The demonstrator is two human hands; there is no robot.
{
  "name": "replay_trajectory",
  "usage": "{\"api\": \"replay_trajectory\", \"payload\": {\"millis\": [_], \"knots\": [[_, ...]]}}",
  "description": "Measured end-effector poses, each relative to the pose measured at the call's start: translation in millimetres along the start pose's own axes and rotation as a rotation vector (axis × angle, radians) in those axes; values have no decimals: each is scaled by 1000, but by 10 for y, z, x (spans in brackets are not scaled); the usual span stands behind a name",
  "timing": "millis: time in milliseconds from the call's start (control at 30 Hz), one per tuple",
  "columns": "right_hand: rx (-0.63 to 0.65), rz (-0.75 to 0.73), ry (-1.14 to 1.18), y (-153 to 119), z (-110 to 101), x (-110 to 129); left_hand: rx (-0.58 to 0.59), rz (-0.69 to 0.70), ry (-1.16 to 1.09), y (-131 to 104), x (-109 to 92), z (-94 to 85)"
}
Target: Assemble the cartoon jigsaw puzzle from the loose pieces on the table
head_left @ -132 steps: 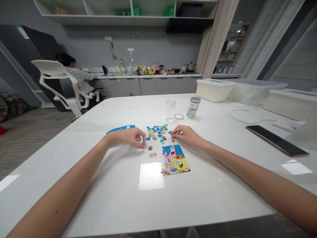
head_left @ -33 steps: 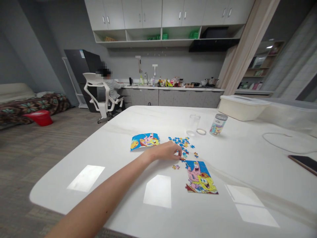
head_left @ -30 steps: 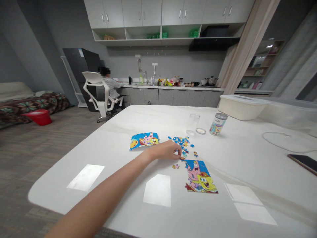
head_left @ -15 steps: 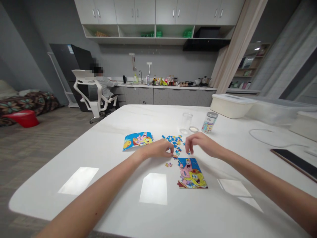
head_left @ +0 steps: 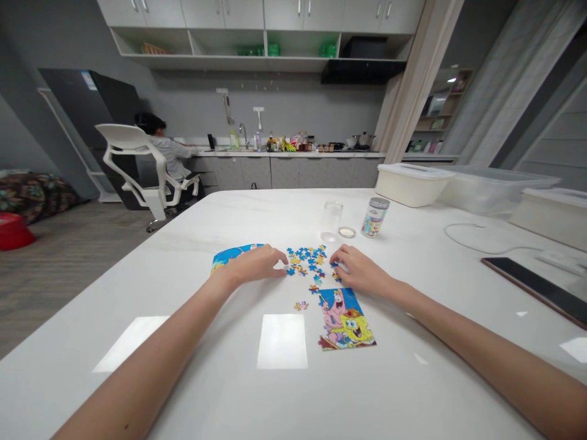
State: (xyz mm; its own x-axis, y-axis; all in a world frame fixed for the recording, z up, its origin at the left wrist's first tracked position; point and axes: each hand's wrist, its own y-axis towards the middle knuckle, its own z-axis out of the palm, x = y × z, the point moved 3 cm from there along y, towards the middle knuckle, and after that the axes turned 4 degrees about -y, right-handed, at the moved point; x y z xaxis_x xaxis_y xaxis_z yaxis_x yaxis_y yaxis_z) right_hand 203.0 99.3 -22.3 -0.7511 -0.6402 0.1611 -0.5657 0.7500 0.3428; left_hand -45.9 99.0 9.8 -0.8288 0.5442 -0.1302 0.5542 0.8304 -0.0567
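Observation:
Loose jigsaw puzzle pieces (head_left: 312, 253), mostly blue with some yellow and red, lie in a small heap between my hands. At the heap's left edge is my left hand (head_left: 259, 264), thumb and forefinger apart with nothing visible between them. It partly covers a curved picture sheet (head_left: 224, 255). My right hand (head_left: 360, 269) rests at the heap's right side, its fingers curled around a blue puzzle piece (head_left: 334, 264). Below it lies the joined part of the puzzle (head_left: 348, 321), showing a pink and a yellow cartoon figure. A small pink-yellow joined bit (head_left: 301, 305) sits to its left.
Behind the heap stand a clear jar (head_left: 332, 220), a round lid (head_left: 347, 232) and a printed canister (head_left: 375, 217). Storage boxes (head_left: 413, 183), a cable (head_left: 477, 247) and a phone (head_left: 536, 290) are on the right. A person sits on a white chair (head_left: 128, 146) across the room.
My left hand has moved left from the joined puzzle to the heap's left edge, its thumb and finger parting. My right hand has lowered beside the heap. The camera view has shifted.

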Motion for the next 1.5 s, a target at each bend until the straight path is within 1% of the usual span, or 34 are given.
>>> {"api": "replay_trajectory", "payload": {"millis": [100,267,333,400,500,633,733,800,933,1067,1200,1367,1500], "knots": [[6,34,77,22,5,-36,-8,20,-22,20,-46,45],[1,117,212,26,-10,-17,-43,126,-106,49,-183,97],[-4,140,277,35,-13,-7,-44,123,-150,47,-229,94],[-35,168,364,51,-14,-12,-37,113,-189,39,-270,86],[-55,269,612,79,9,-40,-36,111,-231,31,-315,83],[0,450,1075,86,69,-39,-24,113,-251,38,-320,109],[-6,516,1339,74,90,-18,-28,125,-255,51,-309,123],[-6,551,1444,65,106,-19,-21,123,-260,62,-305,134],[19,589,1484,52,130,-38,-15,126,-283,76,-321,156],[64,555,1501,51,132,-31,-35,154,-298,77,-356,163],[85,547,1490,51,137,-29,-25,157,-293,77,-377,164],[89,523,1476,53,128,-24,-37,106,-296,89,-335,171],[86,538,1502,51,141,-35,-31,119,-311,101,-304,177]]}}
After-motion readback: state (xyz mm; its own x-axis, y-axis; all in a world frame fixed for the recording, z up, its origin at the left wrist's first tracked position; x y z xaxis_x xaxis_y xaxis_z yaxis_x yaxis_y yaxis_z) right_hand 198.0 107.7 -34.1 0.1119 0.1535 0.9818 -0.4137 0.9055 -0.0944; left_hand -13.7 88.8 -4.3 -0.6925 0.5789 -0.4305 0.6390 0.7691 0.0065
